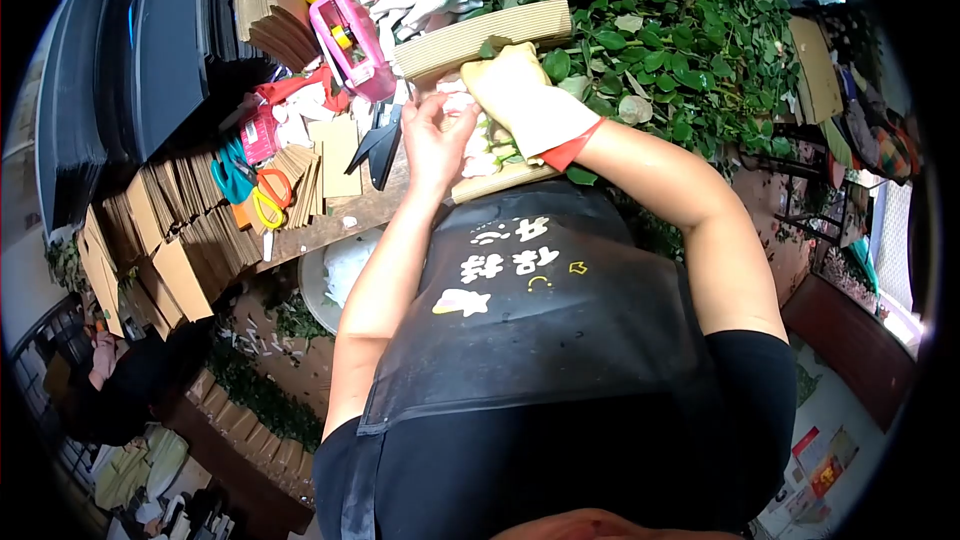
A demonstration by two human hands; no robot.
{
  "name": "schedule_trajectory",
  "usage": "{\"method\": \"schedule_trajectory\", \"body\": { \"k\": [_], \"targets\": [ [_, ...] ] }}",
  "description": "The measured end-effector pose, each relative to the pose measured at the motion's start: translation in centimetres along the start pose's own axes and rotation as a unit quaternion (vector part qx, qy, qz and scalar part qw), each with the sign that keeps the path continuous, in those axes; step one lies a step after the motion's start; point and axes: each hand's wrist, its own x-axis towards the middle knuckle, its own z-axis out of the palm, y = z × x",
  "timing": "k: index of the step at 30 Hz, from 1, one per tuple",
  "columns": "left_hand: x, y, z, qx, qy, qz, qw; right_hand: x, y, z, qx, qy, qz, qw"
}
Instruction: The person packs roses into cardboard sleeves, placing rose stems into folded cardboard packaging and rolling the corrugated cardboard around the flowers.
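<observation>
My left hand (pixel 436 138) is bare, its thumb and fingertips curled together beside pale pink and white rose heads (pixel 480 152). What is pinched there, if anything, is too small to make out. Over the same flowers lies my right hand (pixel 520 105), in a cream-yellow glove with a red cuff; its fingers point left and their grip is hidden. Corrugated cardboard (pixel 485 38) stands along the far side of the flowers, and another corrugated strip (pixel 505 181) runs along the near side, against my apron. Black-handled scissors (pixel 378 148) lie just left of my left hand.
Leafy green stems (pixel 660 50) heap up at the back right. A pink tape dispenser (pixel 352 45) stands beyond the scissors. Orange-and-yellow-handled scissors (pixel 270 198), cut cardboard pieces (pixel 190 195) and stacked dark sheets (pixel 170 50) are at the left. A white-lined round bin (pixel 345 275) sits below the table edge.
</observation>
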Motion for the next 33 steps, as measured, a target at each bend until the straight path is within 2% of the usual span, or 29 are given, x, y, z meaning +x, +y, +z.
{"method": "schedule_trajectory", "body": {
  "k": [2, 4, 6, 8, 12, 13, 16, 18, 20, 23, 26, 27, 30, 33],
  "targets": [
    [0.0, -0.1, 0.1, -0.011, 0.002, -0.007, 1.0, -0.4, 0.0, -0.5, 0.032, 0.046, 0.031, 0.998],
    [0.0, 0.4, 0.2, -0.073, -0.001, -0.039, 0.997, -1.1, 1.5, -1.7, 0.011, 0.062, -0.03, 0.998],
    [0.1, 1.0, -0.5, -0.078, -0.042, -0.03, 0.996, -1.5, 1.1, -3.5, 0.026, 0.015, -0.011, 1.0],
    [0.1, 0.9, -0.5, -0.032, -0.049, -0.039, 0.998, -1.6, 0.8, -1.0, 0.017, 0.04, -0.005, 0.999],
    [0.2, 0.8, -0.4, -0.093, -0.039, -0.034, 0.994, -0.8, 1.0, -2.1, 0.057, 0.036, -0.012, 0.998],
    [0.0, 0.4, -0.2, -0.072, -0.029, -0.035, 0.996, -1.1, 1.3, -1.4, 0.025, 0.073, -0.016, 0.997],
    [-0.5, 0.7, 0.0, -0.068, 0.007, -0.025, 0.997, -0.6, 0.7, -1.7, 0.021, 0.012, -0.002, 1.0],
    [-0.3, 0.9, -0.1, -0.019, -0.009, -0.034, 0.999, -0.2, 0.4, -1.8, -0.017, -0.03, -0.053, 0.998],
    [-0.4, 0.4, 0.2, -0.043, 0.003, -0.029, 0.999, -0.1, 0.3, 0.3, -0.034, 0.032, -0.064, 0.997],
    [-0.4, -0.1, 0.5, -0.013, 0.001, -0.017, 1.0, 0.4, 0.0, 0.2, -0.074, 0.023, -0.08, 0.994],
    [-0.8, 2.9, -0.5, 0.098, 0.066, 0.055, 0.991, 0.2, -0.2, -1.0, -0.071, 0.012, -0.079, 0.994],
    [-0.6, 3.2, -0.7, 0.117, 0.063, 0.07, 0.989, 0.5, -0.3, -0.7, -0.093, -0.025, -0.057, 0.994],
    [-0.5, 3.0, -0.4, 0.121, 0.023, 0.008, 0.992, 0.0, 0.0, -0.9, -0.09, 0.026, -0.093, 0.991],
    [-0.6, 2.2, 0.4, 0.078, 0.057, 0.007, 0.995, 1.1, 1.2, -0.2, -0.095, -0.014, -0.101, 0.99]
  ]
}}
